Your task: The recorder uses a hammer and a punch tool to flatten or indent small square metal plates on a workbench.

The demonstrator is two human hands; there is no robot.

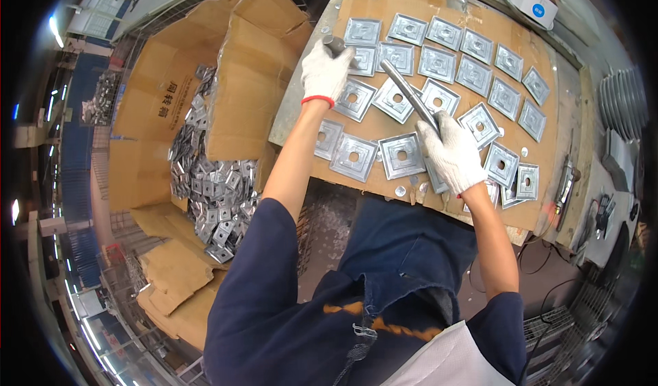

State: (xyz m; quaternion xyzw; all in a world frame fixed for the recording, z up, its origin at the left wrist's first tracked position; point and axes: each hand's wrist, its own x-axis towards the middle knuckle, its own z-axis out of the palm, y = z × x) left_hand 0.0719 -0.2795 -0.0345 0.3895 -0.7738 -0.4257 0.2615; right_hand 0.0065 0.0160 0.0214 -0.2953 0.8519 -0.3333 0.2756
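Head view: on the cardboard sheet (373,2) lie square, ridged plates (436,64) of grey metal, some round-holed. We seem to be punching out centres; the next move calls for a steady strike. With 2 knit gloves (319,83) on, at the sheet's left our left hand (324,70) grips a short cylinder (334,44); over its near half our right hand (449,149) clasps a smooth bar (409,95).

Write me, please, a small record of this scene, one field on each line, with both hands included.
Left hand: white-gloved, gripping a round metal rod
Right hand: white-gloved, gripping a metal bar that points away from the person
Square metal plates: spread over a cardboard sheet; several nearer ones have open round centres
Open carton: left of the plates, holding a heap of small metal pieces
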